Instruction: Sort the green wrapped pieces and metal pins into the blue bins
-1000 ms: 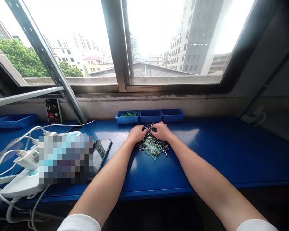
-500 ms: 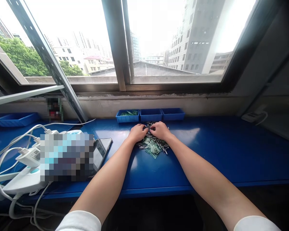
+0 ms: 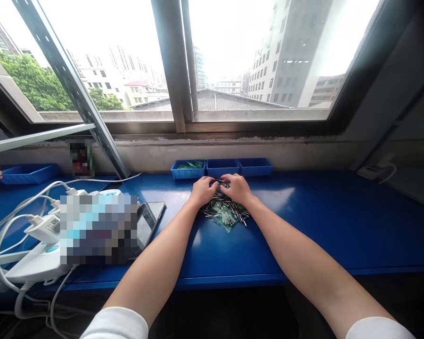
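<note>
Bare left hand point(image 3: 202, 192) and right hand point(image 3: 237, 189), fingers curled over the far part of a heap of thin silvery metal rods point(image 3: 241, 214), cannot tell if either grips one, green-tinted clear plastic packets point(image 3: 226, 219) at its near side, glossy blue worktop point(image 3: 229, 261) beneath, three blue rectangular plastic bins point(image 3: 222, 172) just behind

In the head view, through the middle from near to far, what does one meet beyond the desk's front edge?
Greenish packets, the left hand beside the right hand, the middle blue bin, the wall, the window frame.
</note>
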A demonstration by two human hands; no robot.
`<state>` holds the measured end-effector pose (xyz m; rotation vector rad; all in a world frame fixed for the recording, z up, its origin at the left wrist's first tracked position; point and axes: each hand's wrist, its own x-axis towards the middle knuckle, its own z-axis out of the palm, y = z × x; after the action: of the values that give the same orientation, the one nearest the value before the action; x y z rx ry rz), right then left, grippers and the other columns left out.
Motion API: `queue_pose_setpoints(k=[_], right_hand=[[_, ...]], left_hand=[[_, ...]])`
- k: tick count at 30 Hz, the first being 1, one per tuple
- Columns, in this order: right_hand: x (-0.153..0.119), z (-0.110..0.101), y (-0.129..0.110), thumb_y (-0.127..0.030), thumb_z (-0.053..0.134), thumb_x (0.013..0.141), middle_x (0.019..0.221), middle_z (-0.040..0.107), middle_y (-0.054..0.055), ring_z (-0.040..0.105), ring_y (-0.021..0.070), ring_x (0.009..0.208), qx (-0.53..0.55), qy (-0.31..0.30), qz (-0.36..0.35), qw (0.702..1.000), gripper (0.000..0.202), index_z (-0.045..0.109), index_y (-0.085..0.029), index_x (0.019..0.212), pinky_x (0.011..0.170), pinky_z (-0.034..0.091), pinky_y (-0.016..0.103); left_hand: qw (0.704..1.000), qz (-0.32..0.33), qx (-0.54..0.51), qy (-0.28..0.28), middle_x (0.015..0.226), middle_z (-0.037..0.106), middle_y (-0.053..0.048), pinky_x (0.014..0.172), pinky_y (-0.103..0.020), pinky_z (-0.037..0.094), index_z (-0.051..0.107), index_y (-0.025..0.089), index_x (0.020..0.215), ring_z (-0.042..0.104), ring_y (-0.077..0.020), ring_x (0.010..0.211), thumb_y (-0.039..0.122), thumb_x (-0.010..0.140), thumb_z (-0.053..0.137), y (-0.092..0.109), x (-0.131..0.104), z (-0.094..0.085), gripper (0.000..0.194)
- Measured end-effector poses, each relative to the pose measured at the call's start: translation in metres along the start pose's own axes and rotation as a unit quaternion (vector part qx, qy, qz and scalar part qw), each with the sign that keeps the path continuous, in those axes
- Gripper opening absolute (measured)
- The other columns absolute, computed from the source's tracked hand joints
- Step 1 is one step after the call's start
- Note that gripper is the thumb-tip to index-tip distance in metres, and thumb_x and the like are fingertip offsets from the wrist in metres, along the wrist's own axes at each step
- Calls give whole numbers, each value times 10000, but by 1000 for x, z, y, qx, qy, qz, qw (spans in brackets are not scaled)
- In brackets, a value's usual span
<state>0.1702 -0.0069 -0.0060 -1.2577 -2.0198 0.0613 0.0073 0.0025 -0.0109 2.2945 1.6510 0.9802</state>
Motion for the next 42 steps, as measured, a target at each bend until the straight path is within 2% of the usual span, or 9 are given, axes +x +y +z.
queue_pose_setpoints(k=[4,8,10,15,23,27,32,37,42], right_hand=[[1,2,-3,-257,603,758,933,711,47,583,220,927,16,43,-65,997,337,641,-182,1084,875,428,353],[1,4,-6,-219,591,756,947,708,59,581,224,923,6,50,-107,993,318,652,-177,1065,881,423,367],[0,5,-7,-210,589,753,947,706,61,581,222,915,5,53,-116,992,313,655,-171,1057,874,425,365],[0,3,-6,-192,591,747,929,702,63,581,220,903,-1,51,-127,991,269,669,-182,1004,848,433,359],[0,0,-4,-216,575,786,914,702,66,587,212,885,10,81,-136,987,215,675,-169,970,829,460,343],[1,0,-5,-195,564,794,919,693,62,584,205,886,23,78,-147,986,191,674,-180,950,830,466,331],[0,-1,-5,-222,572,811,875,666,49,583,185,874,56,56,-116,990,127,673,-203,887,804,468,303],[1,0,-1,-238,586,805,826,651,34,589,159,799,105,44,-81,990,113,668,-200,873,729,468,274],[1,-1,2,-249,578,800,770,673,20,613,145,700,156,24,-20,987,163,638,-197,943,681,472,267]], left_hand=[[997,-6,-75,10,987,681,-53,862,-285,429,715,199,875,605,-210,947,396,850,430,6,1,-5,347],[988,-19,-149,-27,833,705,-35,763,-269,453,725,188,818,617,-205,844,441,821,462,5,2,-5,364],[984,-25,-174,-38,784,703,-39,726,-271,456,725,170,814,618,-208,809,454,805,477,3,3,-5,377],[975,-24,-218,-39,823,710,-56,722,-275,457,725,150,827,616,-211,813,421,762,521,4,2,-7,345],[974,-34,-223,-28,699,685,-24,696,-265,450,716,161,717,603,-200,755,392,744,510,6,0,-8,310],[971,-17,-234,-37,724,681,-29,691,-263,438,704,151,734,590,-187,743,391,746,505,4,2,-6,312],[980,-11,-199,-16,750,672,-24,679,-253,420,688,159,751,578,-174,747,405,779,493,4,1,-8,315],[985,-6,-169,-28,777,684,-23,706,-253,435,708,177,824,584,-177,770,453,818,460,6,-2,-9,371],[983,22,-180,-4,880,696,-22,772,-251,444,697,194,901,604,-178,844,426,822,491,8,-4,-9,320]])
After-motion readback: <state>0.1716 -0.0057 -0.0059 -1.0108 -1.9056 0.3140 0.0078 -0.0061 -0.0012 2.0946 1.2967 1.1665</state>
